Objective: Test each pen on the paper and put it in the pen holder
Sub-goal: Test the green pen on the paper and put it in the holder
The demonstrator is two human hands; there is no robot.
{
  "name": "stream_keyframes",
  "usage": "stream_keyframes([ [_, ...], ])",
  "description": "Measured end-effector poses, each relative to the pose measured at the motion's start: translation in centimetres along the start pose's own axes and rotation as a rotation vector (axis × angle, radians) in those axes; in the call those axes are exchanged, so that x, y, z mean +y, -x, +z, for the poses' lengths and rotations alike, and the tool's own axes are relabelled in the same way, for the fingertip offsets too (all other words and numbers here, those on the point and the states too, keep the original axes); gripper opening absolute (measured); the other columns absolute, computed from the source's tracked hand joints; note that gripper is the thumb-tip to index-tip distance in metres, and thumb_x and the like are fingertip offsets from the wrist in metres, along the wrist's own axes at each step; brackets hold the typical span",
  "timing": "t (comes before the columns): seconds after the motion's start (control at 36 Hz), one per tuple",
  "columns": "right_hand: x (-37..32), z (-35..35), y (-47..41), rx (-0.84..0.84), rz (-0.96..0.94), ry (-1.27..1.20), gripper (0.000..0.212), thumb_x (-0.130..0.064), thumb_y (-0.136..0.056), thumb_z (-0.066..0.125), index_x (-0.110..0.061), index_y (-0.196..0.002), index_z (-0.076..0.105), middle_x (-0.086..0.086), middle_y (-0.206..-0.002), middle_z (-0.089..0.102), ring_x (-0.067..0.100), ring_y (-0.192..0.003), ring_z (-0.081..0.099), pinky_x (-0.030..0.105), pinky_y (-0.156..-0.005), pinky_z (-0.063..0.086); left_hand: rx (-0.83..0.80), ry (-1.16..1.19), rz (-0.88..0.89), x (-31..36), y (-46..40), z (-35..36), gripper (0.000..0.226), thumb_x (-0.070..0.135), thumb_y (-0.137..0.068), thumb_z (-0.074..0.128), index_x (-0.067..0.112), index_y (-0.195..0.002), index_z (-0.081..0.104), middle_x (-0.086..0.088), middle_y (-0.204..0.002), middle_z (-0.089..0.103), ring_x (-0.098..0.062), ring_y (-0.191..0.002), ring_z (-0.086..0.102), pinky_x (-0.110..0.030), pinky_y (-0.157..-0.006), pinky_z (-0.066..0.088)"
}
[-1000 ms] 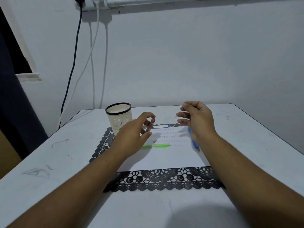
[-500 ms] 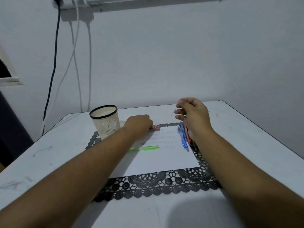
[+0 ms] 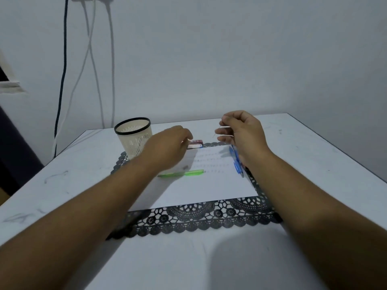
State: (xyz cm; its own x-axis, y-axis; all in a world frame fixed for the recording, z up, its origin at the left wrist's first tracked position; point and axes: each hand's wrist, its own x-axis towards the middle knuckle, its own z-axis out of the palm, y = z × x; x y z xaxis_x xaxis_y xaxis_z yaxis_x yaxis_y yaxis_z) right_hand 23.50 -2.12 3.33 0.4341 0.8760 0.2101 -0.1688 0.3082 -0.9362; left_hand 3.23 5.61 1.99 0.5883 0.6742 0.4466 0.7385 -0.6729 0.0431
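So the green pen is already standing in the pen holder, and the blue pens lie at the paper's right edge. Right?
Not quite. The head view shows the green pen lying flat on the paper, outside the pen holder. The blue pens do lie at the paper's right edge.

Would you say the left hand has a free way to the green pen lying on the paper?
Probably yes: the green pen lies uncovered on the paper just beside the left hand, with nothing between them.

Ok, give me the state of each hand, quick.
Left hand: reaching over pen parts at the paper's far edge; grip cannot be told.
Right hand: raised, pinching a thin pen refill.
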Motion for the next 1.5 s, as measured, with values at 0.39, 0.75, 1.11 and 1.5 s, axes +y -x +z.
stream_keyframes([
  [0.39, 2.3, 1.4, 2.4, -0.078, 0.03, 0.122, 0.005, -0.004, -0.1, 0.06, -0.006, -0.103, 0.062, 0.012, -0.09, 0.066, 0.025, -0.064, 0.07, 0.034, -0.057, 0.061, -0.179, 0.087, -0.009, -0.5, 8.2, -0.2, 0.006, 0.041, -0.095, 0.06, 0.036, -0.093, 0.06, 0.018, -0.088, 0.057, -0.002, -0.081, 0.053, -0.03, -0.068, 0.048],
  [0.75, 2.2, 2.5, 3.3, -0.101, -0.051, 0.09, 0.004, -0.003, -0.101, 0.06, -0.007, -0.101, 0.06, 0.007, -0.08, 0.066, 0.026, -0.063, 0.07, 0.034, -0.054, 0.059, -0.081, 0.371, -0.047, -1.5, 8.5, -0.1, 0.008, 0.029, -0.099, 0.062, 0.031, -0.093, 0.058, 0.015, -0.086, 0.061, -0.006, -0.081, 0.057, -0.033, -0.072, 0.049],
  [1.11, 1.6, 3.6, 4.0, -0.111, -0.144, 0.056, 0.005, -0.004, -0.1, 0.062, -0.005, -0.105, 0.06, 0.016, -0.096, 0.065, 0.032, -0.073, 0.074, 0.034, -0.057, 0.06, -0.018, 0.582, -0.081, -1.5, 8.7, -0.3, 0.011, 0.02, -0.098, 0.065, 0.027, -0.091, 0.06, 0.009, -0.085, 0.065, -0.009, -0.082, 0.059, -0.017, -0.066, 0.041],
  [1.5, 2.0, 3.7, 4.4, -0.072, -0.17, 0.049, 0.004, -0.009, -0.104, 0.058, -0.012, -0.106, 0.057, 0.011, -0.092, 0.068, 0.027, -0.067, 0.071, 0.034, -0.055, 0.058, 0.001, 0.599, -0.076, -1.2, 8.7, -0.5, 0.013, 0.018, -0.099, 0.064, 0.027, -0.09, 0.06, 0.011, -0.084, 0.065, -0.005, -0.078, 0.057, -0.013, -0.064, 0.039],
])
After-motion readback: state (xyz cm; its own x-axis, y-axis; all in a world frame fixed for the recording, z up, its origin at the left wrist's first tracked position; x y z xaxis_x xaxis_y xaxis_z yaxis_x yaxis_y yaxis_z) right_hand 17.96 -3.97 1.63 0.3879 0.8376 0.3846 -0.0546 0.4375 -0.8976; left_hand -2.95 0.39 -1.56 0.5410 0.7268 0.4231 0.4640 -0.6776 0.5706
